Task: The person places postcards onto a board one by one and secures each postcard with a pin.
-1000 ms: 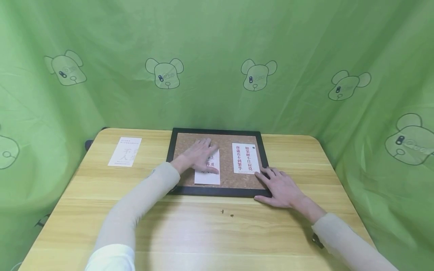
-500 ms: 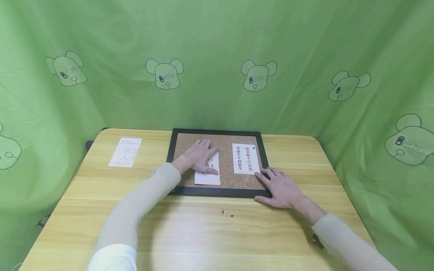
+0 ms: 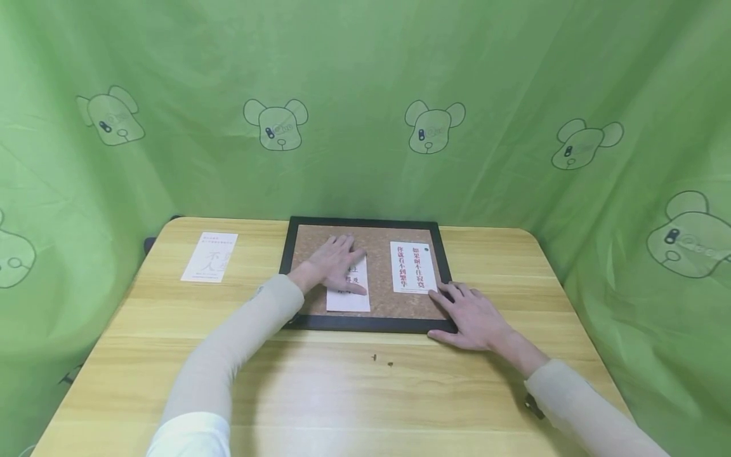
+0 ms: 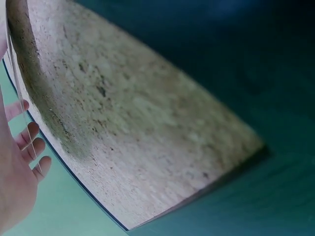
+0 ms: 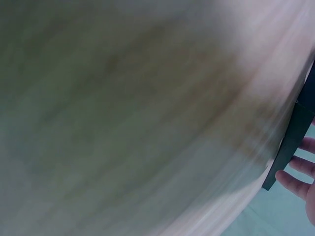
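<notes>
A cork board [image 3: 381, 304] in a black frame lies flat on the table. My left hand [image 3: 334, 263] rests over the upper part of a white card [image 3: 349, 303] with dark characters, fingers extended and thumb spread across it. That card's upper part is hidden under the hand. In the left wrist view, my left fingers [image 4: 29, 140] lie by a thin card edge above the cork. My right hand [image 3: 471, 317] touches the frame's lower right corner, fingers spread along it. Beside that hand, a card with red characters [image 3: 412, 270] lies on the cork, with a dark pin [image 3: 426, 249] at its top right.
Another white card [image 3: 210, 257] lies on the wooden table [image 3: 320, 406] left of the board. Two small dark pins [image 3: 374, 357] lie in front of the board. A green curtain [image 3: 354, 184] stands close behind and at both sides.
The left hand's fingers shifted very slightly over the middle card within the past second. The right hand and the board stay in place.
</notes>
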{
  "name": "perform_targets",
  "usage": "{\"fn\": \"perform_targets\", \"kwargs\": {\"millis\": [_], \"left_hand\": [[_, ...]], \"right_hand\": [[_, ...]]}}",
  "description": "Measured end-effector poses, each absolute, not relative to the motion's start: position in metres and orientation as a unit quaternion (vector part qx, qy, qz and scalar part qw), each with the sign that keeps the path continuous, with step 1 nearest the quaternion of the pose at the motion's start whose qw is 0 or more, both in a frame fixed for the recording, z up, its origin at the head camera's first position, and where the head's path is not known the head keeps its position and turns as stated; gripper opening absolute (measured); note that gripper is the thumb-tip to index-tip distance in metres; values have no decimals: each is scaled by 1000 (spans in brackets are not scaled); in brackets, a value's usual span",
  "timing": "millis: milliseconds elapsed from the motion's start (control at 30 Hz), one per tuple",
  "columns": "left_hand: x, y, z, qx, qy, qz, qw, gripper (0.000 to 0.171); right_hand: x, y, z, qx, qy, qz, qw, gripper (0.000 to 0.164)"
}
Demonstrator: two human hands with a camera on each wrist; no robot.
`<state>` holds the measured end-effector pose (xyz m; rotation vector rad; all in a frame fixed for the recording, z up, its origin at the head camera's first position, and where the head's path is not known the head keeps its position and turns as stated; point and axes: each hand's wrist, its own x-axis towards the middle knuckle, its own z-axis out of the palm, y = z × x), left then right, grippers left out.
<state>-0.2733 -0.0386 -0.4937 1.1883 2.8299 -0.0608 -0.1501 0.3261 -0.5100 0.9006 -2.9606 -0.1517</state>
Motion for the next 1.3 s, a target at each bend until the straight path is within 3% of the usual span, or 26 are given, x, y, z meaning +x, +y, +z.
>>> {"fn": "perform_targets", "kwargs": {"millis": [700, 1300], "left_hand": [[-275, -40, -498, 379, 924, -12, 51, 108], [-252, -52, -486, 375, 925, 5, 63, 109]], "right_hand": [[-148, 323, -507, 286, -957, -47, 13, 97], [-148, 324, -506, 291, -956, -44, 20, 96]]}}
